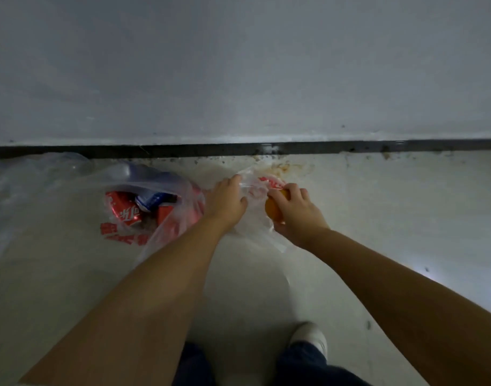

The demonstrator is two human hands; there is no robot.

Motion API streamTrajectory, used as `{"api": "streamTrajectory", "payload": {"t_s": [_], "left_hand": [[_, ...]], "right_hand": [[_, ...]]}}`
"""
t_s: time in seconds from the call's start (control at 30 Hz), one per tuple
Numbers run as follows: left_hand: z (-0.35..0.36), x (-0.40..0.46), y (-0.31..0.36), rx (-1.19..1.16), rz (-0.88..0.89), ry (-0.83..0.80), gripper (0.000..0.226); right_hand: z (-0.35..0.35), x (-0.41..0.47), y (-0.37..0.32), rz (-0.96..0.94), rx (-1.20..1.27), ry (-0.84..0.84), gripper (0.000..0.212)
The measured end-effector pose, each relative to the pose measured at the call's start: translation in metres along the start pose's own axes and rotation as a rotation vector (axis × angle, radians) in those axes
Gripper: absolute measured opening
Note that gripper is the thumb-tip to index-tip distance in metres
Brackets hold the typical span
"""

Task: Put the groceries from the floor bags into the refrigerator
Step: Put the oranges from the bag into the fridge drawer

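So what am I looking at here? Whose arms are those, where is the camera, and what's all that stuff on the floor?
There is no machine here: the arms belong to a person wearing a wide-angle camera on the head, so you look down along both arms to the floor, with a wall beyond. The left hand holds the edge of a thin clear bag. The right hand grips an orange at that bag's opening. To the left lies a second bag with red cans and something blue inside. At the bottom you see dark trousers and a white shoe.
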State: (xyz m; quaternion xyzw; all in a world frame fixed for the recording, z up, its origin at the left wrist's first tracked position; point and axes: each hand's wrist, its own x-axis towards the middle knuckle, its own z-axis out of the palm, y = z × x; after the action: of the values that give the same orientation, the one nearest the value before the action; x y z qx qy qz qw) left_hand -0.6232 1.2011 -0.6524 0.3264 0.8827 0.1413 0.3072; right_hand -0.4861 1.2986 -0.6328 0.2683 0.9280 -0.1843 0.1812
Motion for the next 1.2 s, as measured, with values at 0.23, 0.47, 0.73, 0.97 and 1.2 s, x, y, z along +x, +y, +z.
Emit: {"api": "streamTrajectory", "payload": {"t_s": [0.23,0.47,0.73,0.97,1.2], "left_hand": [[-0.108,-0.106,0.082,0.059,0.085,-0.040,0.044],[-0.249,-0.203,0.156,0.257,0.307,-0.079,0.044],[-0.329,-0.293,0.222,0.404,0.630,-0.105,0.041],[-0.337,-0.395,0.332,0.468,1.004,-0.144,0.039],[-0.265,-0.572,0.439,0.367,1.390,-0.208,0.044]], "right_hand": [[-0.121,-0.099,-0.026,0.084,0.078,0.007,0.065],[-0.252,-0.212,-0.071,0.206,0.167,0.086,0.061],[-0.340,-0.355,-0.110,0.490,0.264,0.351,0.061],[-0.359,-0.525,-0.119,0.802,0.310,0.556,0.064],[-0.339,-0.751,-0.127,1.142,0.274,0.763,0.062]]}}
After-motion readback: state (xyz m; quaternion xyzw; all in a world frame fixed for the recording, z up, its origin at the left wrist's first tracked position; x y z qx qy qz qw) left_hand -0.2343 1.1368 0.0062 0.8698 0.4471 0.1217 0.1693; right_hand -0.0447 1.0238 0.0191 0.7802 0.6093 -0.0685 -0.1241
